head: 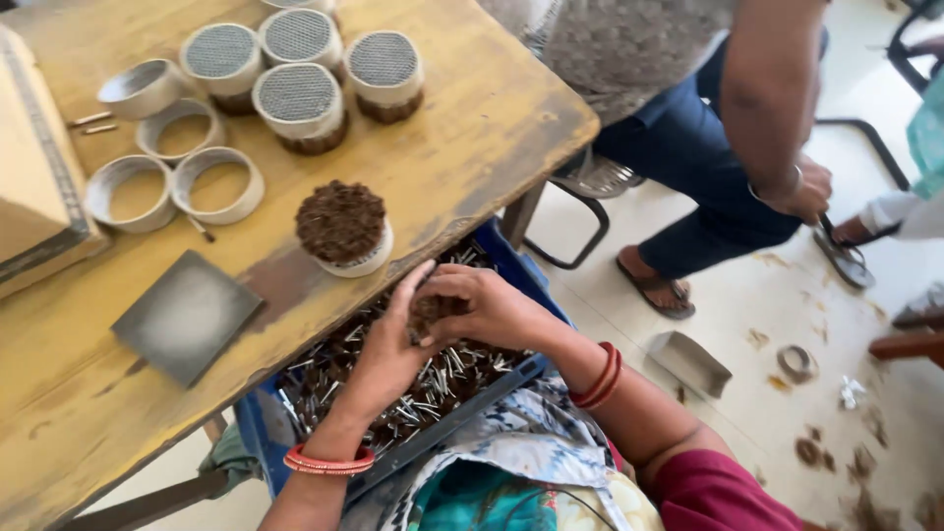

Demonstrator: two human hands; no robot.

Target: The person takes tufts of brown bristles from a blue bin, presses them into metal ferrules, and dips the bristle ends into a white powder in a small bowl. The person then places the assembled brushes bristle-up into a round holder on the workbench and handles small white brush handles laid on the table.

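Observation:
My left hand and my right hand meet over a blue crate on my lap, just below the table edge. Together they cup a small brown bunch of thin sticks, which my fingers mostly hide. The crate holds a heap of loose brown sticks with pale ends. On the wooden table close to my hands stands a white ring packed full of brown sticks. Red bangles sit on both my wrists.
Several mesh-topped filled rings and three empty white rings stand at the table's back. A grey square plate lies at the front. Another person bends at the right, hand near a sandal. A metal scoop lies on the floor.

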